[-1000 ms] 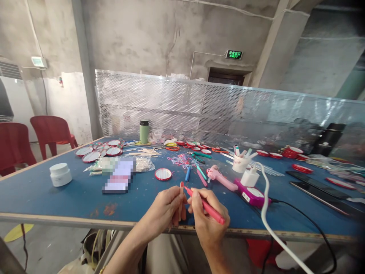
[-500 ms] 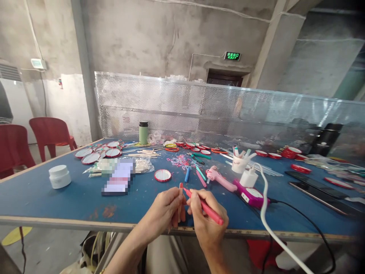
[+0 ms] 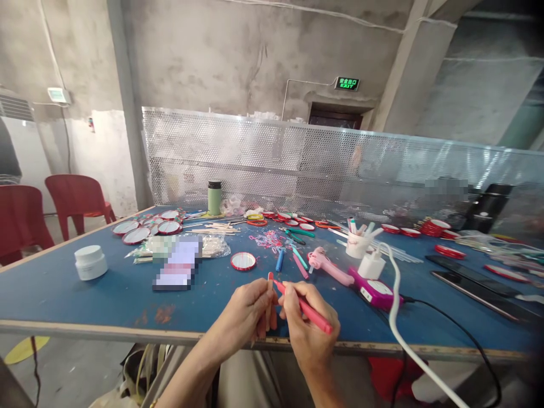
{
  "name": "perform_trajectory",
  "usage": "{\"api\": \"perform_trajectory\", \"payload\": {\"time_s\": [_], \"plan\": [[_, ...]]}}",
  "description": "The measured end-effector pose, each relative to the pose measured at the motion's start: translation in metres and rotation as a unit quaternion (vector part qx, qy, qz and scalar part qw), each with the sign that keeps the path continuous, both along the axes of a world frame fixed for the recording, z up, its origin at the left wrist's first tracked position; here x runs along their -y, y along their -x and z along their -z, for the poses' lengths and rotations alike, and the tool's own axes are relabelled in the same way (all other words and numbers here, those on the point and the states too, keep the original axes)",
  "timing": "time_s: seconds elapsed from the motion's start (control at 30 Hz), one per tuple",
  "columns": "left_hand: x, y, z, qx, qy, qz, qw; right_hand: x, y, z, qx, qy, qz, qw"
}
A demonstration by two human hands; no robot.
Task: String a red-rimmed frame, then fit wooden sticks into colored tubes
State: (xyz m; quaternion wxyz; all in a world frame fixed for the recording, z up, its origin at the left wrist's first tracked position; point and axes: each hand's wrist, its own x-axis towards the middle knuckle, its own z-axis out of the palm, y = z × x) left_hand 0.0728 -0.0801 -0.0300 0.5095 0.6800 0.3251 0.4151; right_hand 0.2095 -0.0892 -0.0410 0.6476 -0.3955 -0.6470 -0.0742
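Observation:
My left hand [image 3: 249, 306] is closed around a small wooden stick [image 3: 270, 282], held upright near the table's front edge; its top end is red. A red marker pen [image 3: 312, 313] lies in my right hand [image 3: 310, 323], fingers wrapped round it like a writing grip. The pen's tip points left and meets the stick's red end, or comes very near it. Just beyond my hands lies a round, red-rimmed mirror-like disc [image 3: 243, 261]. A blue marker [image 3: 279, 259] and a pink marker [image 3: 300, 266] rest behind the stick.
A blue-topped table [image 3: 127, 309] carries a white jar [image 3: 90, 263], a blurred phone [image 3: 178, 266], a green bottle [image 3: 215, 198], a pink handheld fan [image 3: 329, 266], a cup of pens [image 3: 357, 243], and a purple power strip [image 3: 376, 290] with a white cable [image 3: 395, 306]. A perforated metal screen [image 3: 255, 164] stands behind.
The view has shifted very slightly. Both hands keep their hold on the stick and the marker, and the stick's red end appears a little longer.

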Motion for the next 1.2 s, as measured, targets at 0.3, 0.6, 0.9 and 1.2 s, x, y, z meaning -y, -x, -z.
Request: {"api": "perform_trajectory", "payload": {"time_s": [0.3, 0.6, 0.9, 1.2], "plan": [[0.0, 0.0006, 0.0009, 0.011, 0.007, 0.002, 1.0, -0.0008, -0.0008, 0.0024, -0.008, -0.013, -0.011, 1.0], [0.0003, 0.0009, 0.0008, 0.014, 0.011, 0.007, 1.0, -0.0005, -0.0001, -0.0005, 0.001, -0.008, 0.001, 1.0], [-0.0012, 0.0012, 0.0009, 0.013, 0.016, 0.003, 1.0, -0.0001, -0.0007, 0.0015, -0.004, -0.014, -0.001, 1.0], [-0.0005, 0.0012, -0.0005, 0.019, 0.014, 0.007, 1.0, 0.0006, 0.0005, -0.0022, -0.002, -0.013, -0.007, 1.0]]}}
